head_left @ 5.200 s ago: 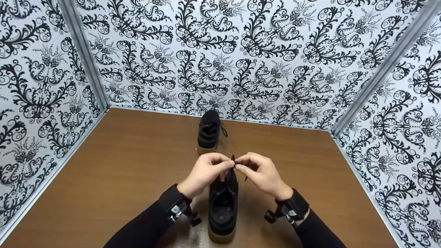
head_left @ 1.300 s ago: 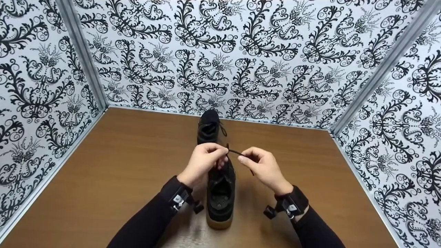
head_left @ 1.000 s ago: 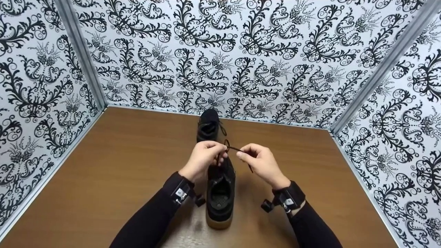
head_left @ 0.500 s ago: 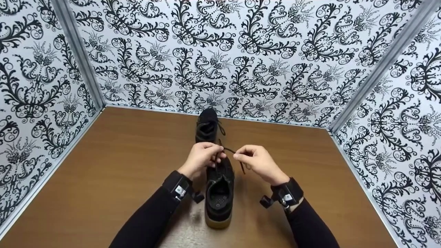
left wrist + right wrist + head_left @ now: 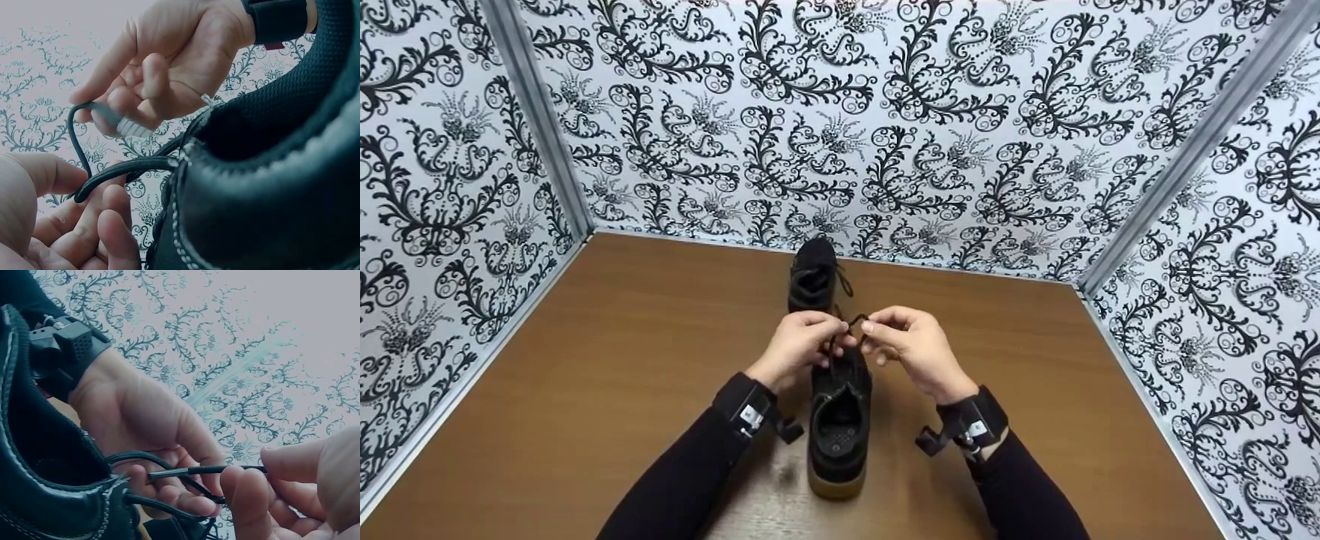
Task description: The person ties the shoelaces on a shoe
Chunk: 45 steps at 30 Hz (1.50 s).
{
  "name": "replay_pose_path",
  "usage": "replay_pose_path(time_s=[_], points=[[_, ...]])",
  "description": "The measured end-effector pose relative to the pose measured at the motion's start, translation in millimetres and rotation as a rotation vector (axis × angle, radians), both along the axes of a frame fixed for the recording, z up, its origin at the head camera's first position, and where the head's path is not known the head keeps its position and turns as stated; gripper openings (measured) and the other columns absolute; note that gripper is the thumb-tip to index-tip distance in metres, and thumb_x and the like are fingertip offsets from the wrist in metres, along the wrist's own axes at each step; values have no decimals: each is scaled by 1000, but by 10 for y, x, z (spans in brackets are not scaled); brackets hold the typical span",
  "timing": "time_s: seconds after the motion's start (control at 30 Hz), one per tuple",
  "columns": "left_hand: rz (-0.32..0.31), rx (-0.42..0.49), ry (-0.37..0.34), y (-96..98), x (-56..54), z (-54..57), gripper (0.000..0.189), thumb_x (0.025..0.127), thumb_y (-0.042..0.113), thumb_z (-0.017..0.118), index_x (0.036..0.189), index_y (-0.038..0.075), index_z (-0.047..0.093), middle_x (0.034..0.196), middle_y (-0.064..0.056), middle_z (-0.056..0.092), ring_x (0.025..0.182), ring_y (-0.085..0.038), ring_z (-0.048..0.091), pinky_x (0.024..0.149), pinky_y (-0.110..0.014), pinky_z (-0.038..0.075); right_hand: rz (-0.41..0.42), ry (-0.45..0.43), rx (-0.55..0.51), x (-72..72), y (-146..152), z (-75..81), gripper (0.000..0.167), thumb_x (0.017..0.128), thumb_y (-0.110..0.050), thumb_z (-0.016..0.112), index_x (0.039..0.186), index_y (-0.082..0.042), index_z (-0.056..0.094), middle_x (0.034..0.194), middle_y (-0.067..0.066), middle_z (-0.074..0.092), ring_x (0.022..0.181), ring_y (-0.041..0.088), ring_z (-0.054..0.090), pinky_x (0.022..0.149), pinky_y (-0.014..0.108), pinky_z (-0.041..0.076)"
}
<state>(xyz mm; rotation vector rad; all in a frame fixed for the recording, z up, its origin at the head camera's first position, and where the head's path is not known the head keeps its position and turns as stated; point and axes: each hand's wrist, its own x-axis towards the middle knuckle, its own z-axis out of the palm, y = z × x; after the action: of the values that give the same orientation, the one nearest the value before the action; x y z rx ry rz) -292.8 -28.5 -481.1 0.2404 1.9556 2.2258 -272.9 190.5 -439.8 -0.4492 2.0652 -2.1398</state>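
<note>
A black shoe with a tan sole stands with its heel toward me, its opening facing up. Above its front part, my left hand pinches the black shoelace between thumb and index finger, the lace bending over at the grip. My right hand, close on the right, pinches a free stretch of lace between thumb and fingers. In the right wrist view the lace's tip sticks out past the right fingers, pointing toward the left palm. The crossing of the strands is partly hidden by the left fingers.
A second black shoe, its lace hanging to the right, stands farther back near the patterned wall. Side walls with metal corner posts border the brown tabletop.
The right hand has moved left toward the left hand, so the lace between them now bends instead of stretching across. Compared with the oldest frame, the near shoe sits slightly farther away.
</note>
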Motion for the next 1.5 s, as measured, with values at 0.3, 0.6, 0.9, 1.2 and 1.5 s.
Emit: replay_pose_path(time_s=[0.3, 0.6, 0.9, 1.2, 1.5], points=[[23, -10, 21, 10, 15, 15, 16, 98, 17, 76, 95, 3, 82, 85, -5, 79, 71, -12, 66, 54, -21, 46, -88, 183, 175, 11, -11, -31, 21, 96, -13, 89, 107, 2, 80, 91, 9, 77, 72, 17, 66, 59, 24, 51], [30, 4, 41, -16, 29, 30, 17, 96, 18, 75, 96, 2, 81, 85, -7, 79, 66, -11, 59, 51, -21, 42, 48, 181, 265, -17, 91, -14, 33, 91, -11, 93, 115, 5, 79, 97, 7, 78, 67, 12, 59, 56, 22, 48], [0, 79, 34, -44, 28, 43, 11, 94, 10, 70, 87, 7, 77, 86, -9, 79, 63, -11, 59, 48, -19, 37, 95, 111, 273, -112, 175, -101, 24, 97, -4, 81, 116, 10, 77, 95, 18, 76, 74, 18, 67, 59, 24, 53], [-10, 89, 30, -52, 24, 40, 10, 96, 10, 71, 91, 10, 79, 88, -8, 80, 66, -10, 62, 51, -21, 41, 165, 126, 481, -209, 152, -291, 17, 95, -13, 87, 111, -9, 86, 90, 4, 79, 73, 26, 67, 60, 28, 54], [2, 73, 34, -52, 14, 30, 8, 95, 12, 74, 90, 9, 79, 87, -7, 80, 68, -10, 63, 52, -21, 43, 229, 116, 440, -229, 126, -355, 20, 94, -13, 88, 113, -8, 86, 87, 8, 74, 71, 22, 63, 61, 28, 54]])
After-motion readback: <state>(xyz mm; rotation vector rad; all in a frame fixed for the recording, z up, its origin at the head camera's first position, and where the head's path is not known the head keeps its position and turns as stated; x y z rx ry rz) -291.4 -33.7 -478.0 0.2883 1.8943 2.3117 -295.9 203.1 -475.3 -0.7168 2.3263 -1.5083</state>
